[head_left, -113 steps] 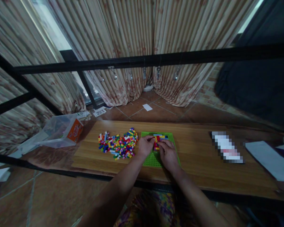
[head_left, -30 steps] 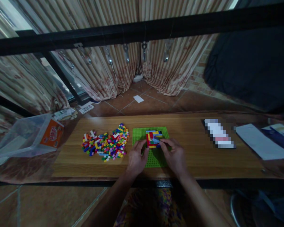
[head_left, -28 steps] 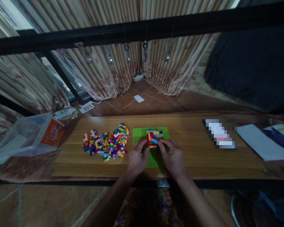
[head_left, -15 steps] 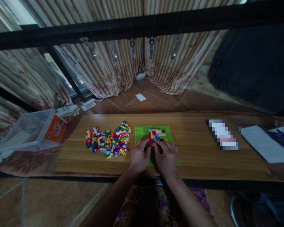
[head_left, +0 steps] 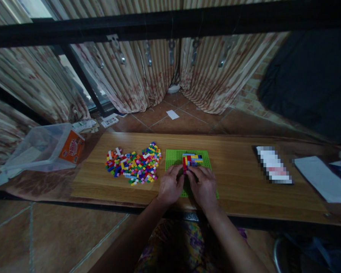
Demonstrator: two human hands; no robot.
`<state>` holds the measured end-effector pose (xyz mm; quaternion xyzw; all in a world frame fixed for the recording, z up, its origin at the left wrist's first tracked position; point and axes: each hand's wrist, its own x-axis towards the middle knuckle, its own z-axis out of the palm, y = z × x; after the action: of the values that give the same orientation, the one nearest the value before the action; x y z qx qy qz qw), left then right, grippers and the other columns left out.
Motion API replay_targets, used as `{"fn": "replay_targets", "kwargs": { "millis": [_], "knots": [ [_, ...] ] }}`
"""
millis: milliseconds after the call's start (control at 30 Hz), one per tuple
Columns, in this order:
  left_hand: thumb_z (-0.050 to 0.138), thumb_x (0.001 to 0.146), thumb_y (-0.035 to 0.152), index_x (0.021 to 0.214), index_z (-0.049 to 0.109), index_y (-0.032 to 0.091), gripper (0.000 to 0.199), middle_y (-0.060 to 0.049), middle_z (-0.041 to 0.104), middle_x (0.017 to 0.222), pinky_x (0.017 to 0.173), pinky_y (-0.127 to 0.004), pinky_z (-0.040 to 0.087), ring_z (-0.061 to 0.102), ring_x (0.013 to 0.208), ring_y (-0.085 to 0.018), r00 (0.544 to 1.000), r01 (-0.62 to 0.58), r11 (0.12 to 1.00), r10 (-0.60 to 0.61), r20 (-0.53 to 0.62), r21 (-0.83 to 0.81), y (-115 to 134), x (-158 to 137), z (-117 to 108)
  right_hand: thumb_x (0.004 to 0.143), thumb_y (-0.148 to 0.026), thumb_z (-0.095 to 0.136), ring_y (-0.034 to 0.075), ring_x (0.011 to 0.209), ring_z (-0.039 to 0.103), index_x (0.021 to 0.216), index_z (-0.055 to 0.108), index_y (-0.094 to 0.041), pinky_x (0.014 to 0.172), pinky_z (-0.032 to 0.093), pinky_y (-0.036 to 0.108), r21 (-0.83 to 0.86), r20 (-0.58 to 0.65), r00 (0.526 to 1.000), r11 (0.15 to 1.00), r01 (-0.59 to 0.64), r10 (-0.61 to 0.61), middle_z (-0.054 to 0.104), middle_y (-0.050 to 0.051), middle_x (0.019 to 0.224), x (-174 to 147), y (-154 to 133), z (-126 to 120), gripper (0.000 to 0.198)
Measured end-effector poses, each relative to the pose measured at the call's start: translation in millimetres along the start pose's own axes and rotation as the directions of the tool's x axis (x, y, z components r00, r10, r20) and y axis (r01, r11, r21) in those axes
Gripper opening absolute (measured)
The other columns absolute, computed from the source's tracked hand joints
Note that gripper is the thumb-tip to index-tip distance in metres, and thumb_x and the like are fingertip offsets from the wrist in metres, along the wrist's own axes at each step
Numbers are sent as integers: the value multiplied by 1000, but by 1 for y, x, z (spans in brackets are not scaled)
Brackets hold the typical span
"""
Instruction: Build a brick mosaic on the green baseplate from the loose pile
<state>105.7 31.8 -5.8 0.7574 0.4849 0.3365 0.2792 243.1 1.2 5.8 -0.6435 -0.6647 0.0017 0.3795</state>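
Observation:
A green studded baseplate [head_left: 172, 156] lies on the wooden table, carrying a low build of toy bricks [head_left: 195, 160] in red, yellow, blue and light blue. My left hand [head_left: 171, 185] is at the build's near left corner, its fingers curled in against a red brick [head_left: 184, 163]. From the right, my right hand [head_left: 204, 185] closes thumb and fingers on the near side of the same build. The fingertips of both hands almost meet there, and they hide the near part of the build. Any small loose piece between them cannot be made out.
Left of the baseplate a loose pile of mixed toy bricks [head_left: 136, 167] is spread on the wooden table [head_left: 235, 163]. A clear plastic box [head_left: 42, 146] with an orange label stands past the table's left end. A pixelated flat object [head_left: 274, 165] and white paper [head_left: 321, 178] lie to the right.
The view has shifted slightly, so the table and everything on it appear a little further right. Both hands stay at the near side of the build, with only slight finger movement.

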Motion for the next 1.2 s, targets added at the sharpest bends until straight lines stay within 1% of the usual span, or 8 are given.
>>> {"fn": "replay_targets", "kwargs": {
  "millis": [367,500,567,667,767,900,1033,1200],
  "knots": [
    [53,85,15,123,54,24,39,-5,63,114,90,-34,53,63,99,-18,1000,-11,1000,11,-3,6,-2,-1,2,91,-32,57,22,86,60,93,72,-22,84,47,37,115,91,996,993,-5,-5,68,7,90,8,11,3,19],
    [52,85,13,122,55,23,38,-6,63,113,91,-35,53,62,101,-19,999,-34,999,34,-8,8,-1,-1,2,90,-37,57,22,84,63,95,73,-21,82,50,38,177,119,993,984,-25,4,68,8,91,11,11,-4,23],
    [52,85,12,123,54,22,40,-7,63,112,91,-35,53,62,102,-19,999,-54,999,54,-10,4,0,-1,0,90,-39,56,22,87,64,100,72,-21,82,51,37,244,98,995,969,-42,18,68,8,95,10,11,-12,26],
    [51,85,12,125,52,20,41,-9,62,113,91,-36,53,62,102,-19,997,-70,997,70,-35,-7,1,-4,-7,92,-38,52,21,90,65,105,70,-21,82,51,37,327,-1,996,941,-87,93,69,8,97,2,12,-25,28],
    [50,86,12,124,53,18,39,-10,61,116,89,-36,54,63,99,-18,993,-82,996,80,-88,-22,1,-8,-21,91,-39,52,21,88,66,99,71,-19,80,52,35,386,-60,981,910,-148,185,70,9,93,-12,12,-34,28],
    [49,88,15,121,55,19,34,-9,62,112,90,-35,53,63,99,-18,981,-78,997,78,-176,5,-7,-24,-48,89,-42,54,22,91,66,95,72,-20,84,51,37,407,14,963,878,-251,269,71,9,97,-37,9,-36,30],
    [51,88,17,116,59,20,29,-8,64,108,89,-35,53,63,98,-19,953,35,997,-11,-303,74,-31,-53,-79,88,-47,53,23,97,65,97,72,-21,88,50,39,394,98,936,850,-348,338,71,9,103,-62,5,-33,33],
    [53,85,18,107,60,18,24,-6,63,95,80,-31,54,64,88,-17,903,206,972,-142,-406,117,-58,-87,-108,87,-51,53,24,100,65,99,71,-22,89,50,39,394,175,929,842,-368,325,70,8,106,-75,0,-26,36]
  ]
}}
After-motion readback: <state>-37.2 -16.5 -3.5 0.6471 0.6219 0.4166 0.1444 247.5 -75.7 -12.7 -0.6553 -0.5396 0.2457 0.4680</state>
